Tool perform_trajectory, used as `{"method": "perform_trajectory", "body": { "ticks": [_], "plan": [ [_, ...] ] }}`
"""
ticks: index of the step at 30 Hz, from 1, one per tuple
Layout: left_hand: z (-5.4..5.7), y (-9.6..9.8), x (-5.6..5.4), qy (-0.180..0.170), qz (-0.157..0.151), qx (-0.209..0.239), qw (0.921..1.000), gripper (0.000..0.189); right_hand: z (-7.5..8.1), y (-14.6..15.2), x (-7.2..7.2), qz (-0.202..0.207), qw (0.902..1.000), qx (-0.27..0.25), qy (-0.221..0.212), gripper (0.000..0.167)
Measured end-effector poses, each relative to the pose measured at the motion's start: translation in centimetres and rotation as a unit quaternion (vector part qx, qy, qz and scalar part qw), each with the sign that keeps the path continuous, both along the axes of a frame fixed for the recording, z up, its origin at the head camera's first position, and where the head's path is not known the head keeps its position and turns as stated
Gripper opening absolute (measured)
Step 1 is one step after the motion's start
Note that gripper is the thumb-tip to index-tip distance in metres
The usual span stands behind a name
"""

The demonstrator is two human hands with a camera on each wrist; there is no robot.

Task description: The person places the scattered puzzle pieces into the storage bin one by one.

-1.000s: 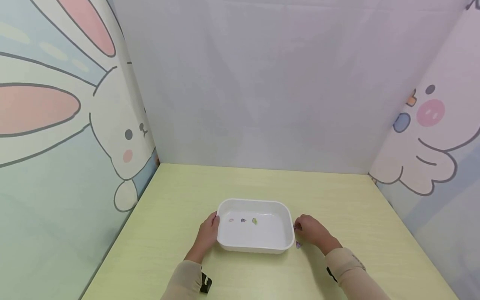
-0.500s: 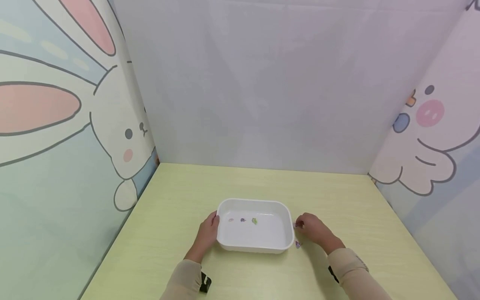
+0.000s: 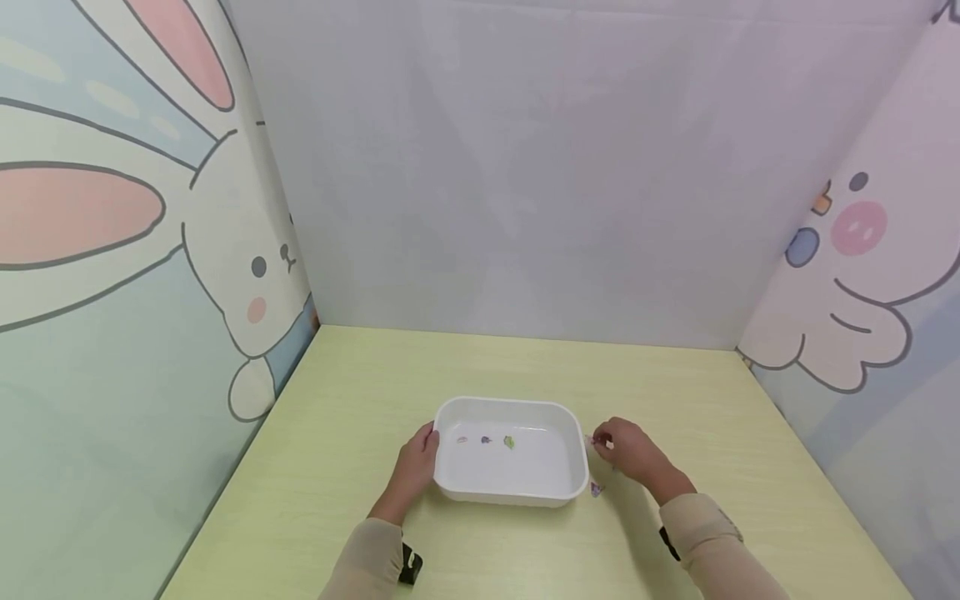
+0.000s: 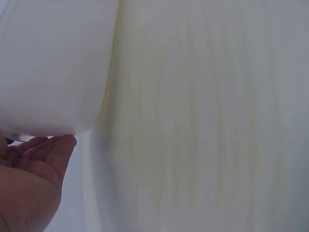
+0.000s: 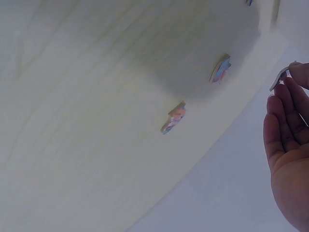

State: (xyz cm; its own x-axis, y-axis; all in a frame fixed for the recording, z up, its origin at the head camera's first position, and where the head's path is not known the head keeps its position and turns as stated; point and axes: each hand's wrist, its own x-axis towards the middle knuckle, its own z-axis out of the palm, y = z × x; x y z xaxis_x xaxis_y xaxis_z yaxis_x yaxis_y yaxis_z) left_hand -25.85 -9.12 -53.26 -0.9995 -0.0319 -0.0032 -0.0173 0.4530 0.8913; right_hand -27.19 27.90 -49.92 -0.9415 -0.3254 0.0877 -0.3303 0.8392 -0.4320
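Observation:
My left hand [image 3: 412, 464] grips the left side of a white rectangular tray [image 3: 512, 500], thumb at the rim and fingers against its outer wall. Inside lie three small flat cut-out pieces: a pale pink one [image 3: 462, 439], a purple one [image 3: 486, 440] and a green one [image 3: 509, 442]. Just right of the tray, my right hand [image 3: 628, 450] pinches a thin flat piece [image 5: 278, 80] between thumb and fingers, seen edge-on in the right wrist view. Its printed face is mostly hidden there.
A purple cut-out [image 3: 596, 489] lies on the pale yellow table [image 3: 517, 550] by the tray's front right corner. In the right wrist view, a blue-and-pink piece [image 5: 220, 69] and a pinkish piece [image 5: 174, 117] lie on the table. A grey backdrop [image 3: 517, 183] stands behind.
My right hand has shifted slightly away from me and to the right with the piece, uncovering a bit of another piece beneath it. The left hand and the tray have stayed put.

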Motion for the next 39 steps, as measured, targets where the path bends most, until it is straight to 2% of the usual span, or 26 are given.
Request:
{"method": "perform_trajectory", "body": {
  "ticks": [9, 18, 30, 39],
  "plan": [
    [0.0, 0.0, 0.1, 0.004, -0.003, -0.004, 1.0, 0.043, 1.3, -0.1, -0.2, 0.011, 0.9996, 0.001, 0.026, 0.006],
    [0.1, 0.0, 0.0, -0.001, 0.003, -0.004, 1.0, 0.042, 3.1, -1.3, -1.0, 0.031, 0.9986, 0.002, 0.044, 0.005],
    [-0.1, -0.1, -0.1, 0.002, 0.002, -0.006, 1.0, 0.042, 4.1, -4.5, -1.7, 0.048, 0.9979, -0.001, 0.043, 0.006],
    [-0.1, -0.2, -0.1, 0.0, -0.002, -0.003, 1.0, 0.042, 4.4, -7.0, -2.3, 0.061, 0.9978, 0.021, 0.013, 0.009]
  ]
}}
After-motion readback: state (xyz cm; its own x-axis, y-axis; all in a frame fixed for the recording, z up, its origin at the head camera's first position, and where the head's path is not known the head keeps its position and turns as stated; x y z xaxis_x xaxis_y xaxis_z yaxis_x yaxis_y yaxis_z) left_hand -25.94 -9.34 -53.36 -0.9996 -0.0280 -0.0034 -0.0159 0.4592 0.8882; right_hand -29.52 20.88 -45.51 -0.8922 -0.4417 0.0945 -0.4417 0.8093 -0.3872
